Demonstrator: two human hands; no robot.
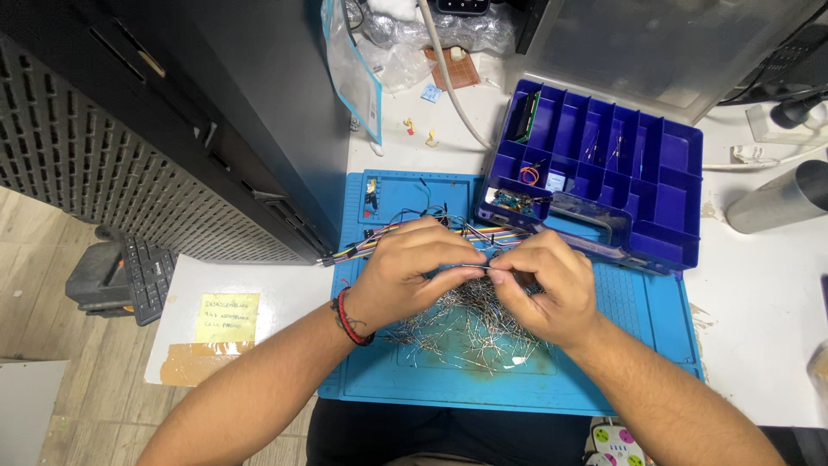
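A thin metal pin (470, 267) is pinched between the two hands, lying roughly level above the middle of a blue work mat (630, 345). The left hand (405, 272) has its grip closed on the pin's left part, thumb and fingertips pressed together, with a red and black cord bracelet (349, 318) at the wrist. The right hand (543, 285) has its grip closed on the pin's right end, fingers curled in tight; the fingertips of the two hands lie just apart.

Directly under the hands a loose heap of similar metal pins (466, 332) is spread over the mat. Behind the hands a flat ribbon of multicoloured jumper wires (379, 242) runs across the mat, its left end reaching past the mat's edge.

At the mat's far right corner, overlapping it, sits an open blue compartment box (664, 173) with small parts in several of its compartments. The mat lies on a white desk (759, 319). On the desk's near left corner a yellow sticky note (227, 318) is taped down. To the far right lies a metal cylinder (780, 200), and behind the mat there are a clear plastic bag (354, 73) and a beige cable (448, 78). A black cabinet (172, 129) stands to the left of the desk.
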